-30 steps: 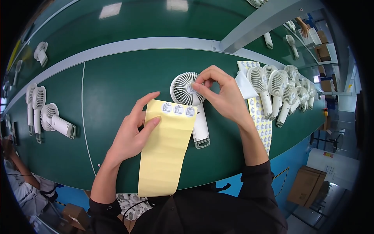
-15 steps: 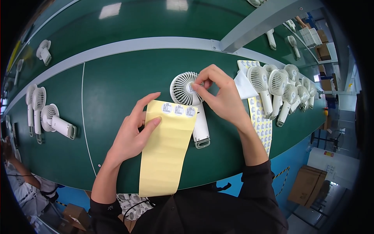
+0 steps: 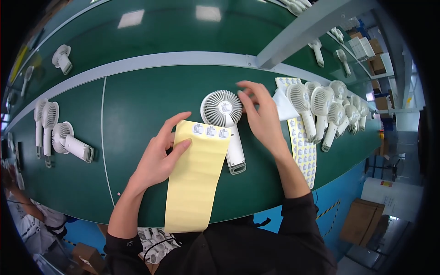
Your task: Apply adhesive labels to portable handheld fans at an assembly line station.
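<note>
A white handheld fan lies on the green table in front of me, its round grille away from me. A small round label sits on the grille's centre. My left hand pinches the top left of a yellow backing sheet between thumb and fingers. Three round printed labels remain along that sheet's top edge, and the sheet covers part of the fan's left side. Just right of the grille is my right hand, its fingers loosely bent and apart, with nothing visible in them.
Several white fans are crowded at the right, beside a label sheet and a white cloth or paper piece. More fans lie at the left. A grey post rises behind. Another person's arm shows at far left.
My right hand has left the grille's centre and moved a little right, its fingers parting. The label stays on the fan. My left hand keeps the sheet almost in place.
</note>
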`<control>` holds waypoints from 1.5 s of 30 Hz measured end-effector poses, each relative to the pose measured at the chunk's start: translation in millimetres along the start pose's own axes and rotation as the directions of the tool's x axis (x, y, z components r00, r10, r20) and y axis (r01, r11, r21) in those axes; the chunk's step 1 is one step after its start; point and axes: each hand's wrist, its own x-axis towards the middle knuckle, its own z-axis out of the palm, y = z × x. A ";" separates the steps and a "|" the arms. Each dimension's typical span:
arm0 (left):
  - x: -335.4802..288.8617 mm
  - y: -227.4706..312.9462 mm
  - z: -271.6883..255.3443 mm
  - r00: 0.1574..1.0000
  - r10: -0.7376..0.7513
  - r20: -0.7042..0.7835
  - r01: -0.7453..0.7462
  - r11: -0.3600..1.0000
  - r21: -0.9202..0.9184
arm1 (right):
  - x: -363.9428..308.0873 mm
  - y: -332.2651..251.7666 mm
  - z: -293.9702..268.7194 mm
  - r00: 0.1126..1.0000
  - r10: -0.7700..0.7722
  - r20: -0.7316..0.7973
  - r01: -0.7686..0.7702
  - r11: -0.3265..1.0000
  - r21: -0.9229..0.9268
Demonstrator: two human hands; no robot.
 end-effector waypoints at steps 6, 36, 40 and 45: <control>-11.1 12.1 -3.9 0.955 0.143 -0.261 -0.215 0.938 -0.271 | -54.9 -37.9 5.0 0.968 0.053 0.244 0.021 0.956 -0.293; 23.5 -30.4 -21.5 0.848 0.427 -0.314 -0.404 0.904 0.137 | 288.3 -196.3 377.0 0.968 -0.229 0.103 0.240 0.964 -0.110; 11.9 -33.1 -34.0 0.894 0.270 -0.357 -0.282 0.959 0.017 | 255.3 -235.2 330.9 0.732 -0.139 0.667 -0.273 0.837 0.474; 19.3 -31.5 -26.2 0.829 0.394 -0.397 -0.359 0.919 0.161 | 211.9 -212.4 238.4 0.763 -0.181 0.620 -0.278 0.774 0.568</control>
